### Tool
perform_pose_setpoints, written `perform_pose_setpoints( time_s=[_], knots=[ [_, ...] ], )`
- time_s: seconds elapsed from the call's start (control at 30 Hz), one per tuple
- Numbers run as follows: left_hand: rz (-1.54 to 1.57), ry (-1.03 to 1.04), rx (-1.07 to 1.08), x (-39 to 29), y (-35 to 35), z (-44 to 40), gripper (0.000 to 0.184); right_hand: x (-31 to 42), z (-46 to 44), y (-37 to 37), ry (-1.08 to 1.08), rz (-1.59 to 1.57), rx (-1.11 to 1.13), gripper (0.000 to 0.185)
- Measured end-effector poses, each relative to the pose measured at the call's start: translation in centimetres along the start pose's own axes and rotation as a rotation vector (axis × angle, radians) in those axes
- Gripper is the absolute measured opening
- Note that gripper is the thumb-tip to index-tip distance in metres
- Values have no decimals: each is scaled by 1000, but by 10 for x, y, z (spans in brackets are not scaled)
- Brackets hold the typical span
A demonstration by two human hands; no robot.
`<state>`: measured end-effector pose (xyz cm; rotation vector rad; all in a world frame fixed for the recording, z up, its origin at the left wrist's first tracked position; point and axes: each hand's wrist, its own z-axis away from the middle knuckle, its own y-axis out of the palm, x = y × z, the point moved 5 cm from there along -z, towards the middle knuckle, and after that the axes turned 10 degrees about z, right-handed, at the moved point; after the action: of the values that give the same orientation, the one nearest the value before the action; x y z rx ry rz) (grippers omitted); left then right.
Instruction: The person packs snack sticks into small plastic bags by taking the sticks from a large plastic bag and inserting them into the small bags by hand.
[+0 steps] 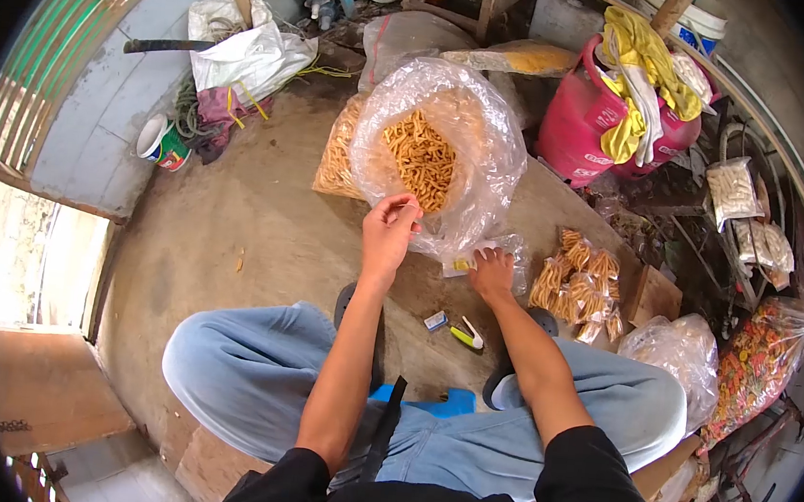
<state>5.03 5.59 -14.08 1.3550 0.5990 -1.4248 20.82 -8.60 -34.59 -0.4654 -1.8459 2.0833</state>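
Note:
A large clear plastic bag (502, 150) stands with its mouth spread, and brown stick snacks (420, 157) lie inside it. At its near rim, my left hand (392, 226) is closed, with thumb and fingertips together; what they hold, if anything, is too small to make out. My right hand (493, 270) rests with fingers spread on a stack of small clear plastic bags (519, 252) on the floor. Just right of it lie several filled packets of snack sticks (576, 281). A green-handled cutter (467, 334) and a small blue-and-white box (436, 321) are between my feet.
Another bag of snacks (339, 150) leans behind the large bag. Pink gas cylinders (581, 118) draped with yellow cloth (638, 47) stand at back right. A wooden block (654, 297) and a bag of colourful packets (764, 354) are at right. A white bucket (163, 142) stands left.

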Motion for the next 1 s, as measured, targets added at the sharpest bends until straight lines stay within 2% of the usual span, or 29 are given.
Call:
perform_pose_setpoints(
  time_s=[0.07, 0.13, 0.27, 0.37, 0.47, 0.53, 0.57, 0.63, 0.67, 0.73, 0.87, 0.93, 1.0],
  knots=[
    [-9, 4, -9, -1, -3, -2, 25, 1, 1, 9, -22, 73, 21, 43],
    [-14, 16, 1, -1, -5, -3, 26, 1, 1, 9, 6, 40, -123, 30],
    [6, 7, 5, 0, -4, -3, 27, -2, 3, 1, 17, -8, -116, 25],
    [12, -13, 4, -2, -1, -1, 27, -10, 6, -1, 126, -86, -60, 20],
    [14, -6, 19, -4, 2, 0, 27, -23, 12, -5, 168, -177, -200, 14],
    [41, 2, 31, -7, 5, 4, 26, -32, 10, 0, 229, -329, -135, 8],
    [45, 7, 29, -9, 6, 5, 26, -34, 10, 0, 224, -327, -140, 8],
    [55, 1, 45, -12, 8, 8, 26, -41, 15, -10, 358, -546, -80, 14],
    [58, 5, 44, -13, 8, 9, 26, -41, 16, -18, 354, -544, -84, 14],
    [28, 7, 57, -15, 9, 10, 26, -42, 17, -25, 403, -542, 21, 26],
    [23, 13, 57, -21, 10, 15, 26, -53, 17, -34, 408, -558, -16, 22],
    [36, 23, 55, -20, 8, 14, 26, -66, 13, -18, 357, -792, -138, 22],
    [38, 23, 51, -20, 6, 13, 26, -82, 8, -11, 345, -821, -143, 24]
  ],
)
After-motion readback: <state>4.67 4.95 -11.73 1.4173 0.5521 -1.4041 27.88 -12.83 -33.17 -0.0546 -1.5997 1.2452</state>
